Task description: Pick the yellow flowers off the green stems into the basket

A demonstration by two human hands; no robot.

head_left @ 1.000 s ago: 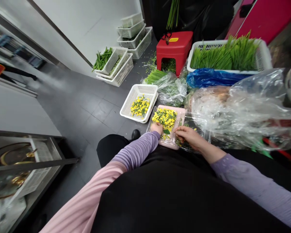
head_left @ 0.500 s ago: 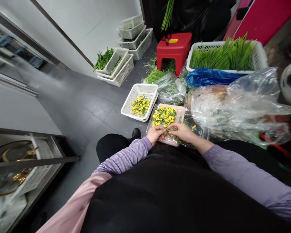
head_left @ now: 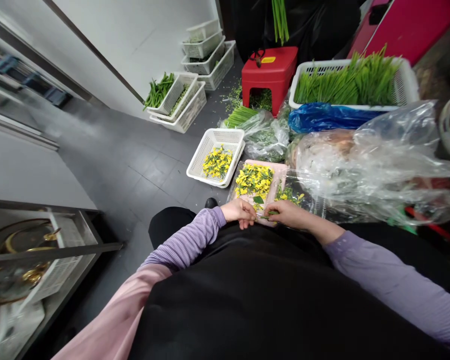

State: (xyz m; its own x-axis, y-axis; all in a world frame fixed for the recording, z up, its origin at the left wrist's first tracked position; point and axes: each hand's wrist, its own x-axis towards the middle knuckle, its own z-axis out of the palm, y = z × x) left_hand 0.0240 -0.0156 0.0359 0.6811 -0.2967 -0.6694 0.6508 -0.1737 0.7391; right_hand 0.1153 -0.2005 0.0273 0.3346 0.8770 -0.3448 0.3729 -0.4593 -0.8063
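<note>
Yellow flowers with green stems (head_left: pixel 254 179) lie heaped on a pink tray (head_left: pixel 279 172) in clear plastic. My right hand (head_left: pixel 285 214) pinches a green stem (head_left: pixel 270 215) at the tray's near edge. Just left of it, my left hand (head_left: pixel 240 212) has its fingers drawn together; whatever is between them is too small to make out. A green leaf (head_left: pixel 258 200) shows between and beyond my hands. More flowers and stems (head_left: pixel 288 195) lie right of the tray's heap. Beyond my left hand, a white basket (head_left: pixel 198 159) holds yellow flowers (head_left: pixel 217 162).
A red stool (head_left: pixel 269 70) stands beyond the bagged greens (head_left: pixel 268 135). Right of it are a white basket of long green stems (head_left: pixel 345 85), a blue bag (head_left: pixel 330 118) and clear plastic bags (head_left: pixel 363 165). Stacked baskets (head_left: pixel 187 112) stand by the wall. A person holds green stalks (head_left: pixel 280 20).
My hands have moved slightly toward my body and a little apart, uncovering the leaf and the flowers at the right. The other person's stalks have shifted right.
</note>
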